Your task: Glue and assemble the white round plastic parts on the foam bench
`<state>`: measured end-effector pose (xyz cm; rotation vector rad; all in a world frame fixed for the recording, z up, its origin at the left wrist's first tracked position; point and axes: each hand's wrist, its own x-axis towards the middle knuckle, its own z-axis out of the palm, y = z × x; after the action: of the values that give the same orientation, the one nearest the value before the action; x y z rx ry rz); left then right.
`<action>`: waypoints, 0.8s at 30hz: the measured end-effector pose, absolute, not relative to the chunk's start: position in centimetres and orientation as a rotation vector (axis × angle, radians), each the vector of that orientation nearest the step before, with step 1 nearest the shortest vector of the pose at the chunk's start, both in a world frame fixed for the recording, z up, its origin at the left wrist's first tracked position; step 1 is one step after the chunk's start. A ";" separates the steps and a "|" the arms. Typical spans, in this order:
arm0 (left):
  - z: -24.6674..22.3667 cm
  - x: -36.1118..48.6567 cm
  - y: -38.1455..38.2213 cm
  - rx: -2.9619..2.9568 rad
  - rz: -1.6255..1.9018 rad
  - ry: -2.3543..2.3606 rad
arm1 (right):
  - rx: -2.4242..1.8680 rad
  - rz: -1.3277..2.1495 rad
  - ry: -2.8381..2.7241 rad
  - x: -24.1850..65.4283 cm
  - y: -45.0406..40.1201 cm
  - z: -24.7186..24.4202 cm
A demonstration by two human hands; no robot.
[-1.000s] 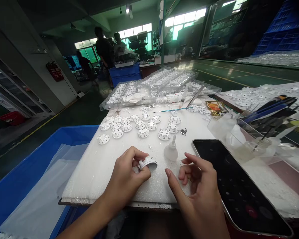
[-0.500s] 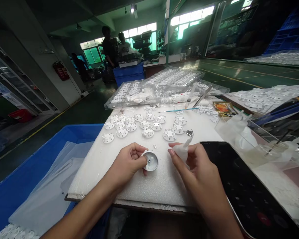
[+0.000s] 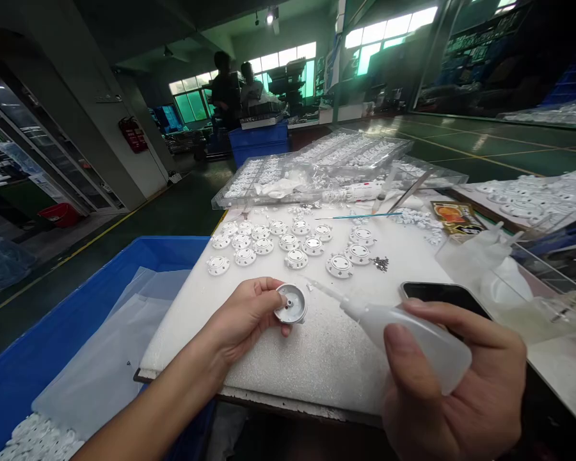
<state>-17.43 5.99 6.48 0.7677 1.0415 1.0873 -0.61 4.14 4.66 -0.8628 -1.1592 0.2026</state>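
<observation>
Over the white foam surface (image 3: 278, 358), left hand (image 3: 242, 317) fingers pinch a round white cap (image 3: 290, 304); right hand (image 3: 456, 390) fingers grip a squeeze bottle (image 3: 413, 336), its nozzle apparently just beside the cap.

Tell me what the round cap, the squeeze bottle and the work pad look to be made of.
Round cap in the left hand: likely moulded plastic, white rim, greyish smooth inside with a centre post. Squeeze bottle in the right hand: soft translucent plastic, milky and matte, with a thin nozzle. Work pad: probably white foam, with a pebbly surface and crumbly edge.
</observation>
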 end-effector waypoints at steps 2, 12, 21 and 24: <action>6.4 -17.4 6.1 0.760 1.097 1.036 | -0.820 0.189 -1.173 -1.0 4.2 4.4; 6.3 -17.4 5.9 0.773 1.069 1.019 | -0.875 0.145 -1.365 -1.5 4.0 4.1; 6.3 -17.4 5.9 0.764 1.070 1.010 | -0.895 0.143 -1.345 -1.8 3.8 3.9; 6.3 -17.4 5.8 0.770 1.062 1.020 | -0.905 0.143 -1.330 -1.8 3.8 4.0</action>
<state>-17.44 5.84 6.34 0.7701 1.0198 1.0625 -1.81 3.77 4.03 -0.9050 -1.3298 0.1426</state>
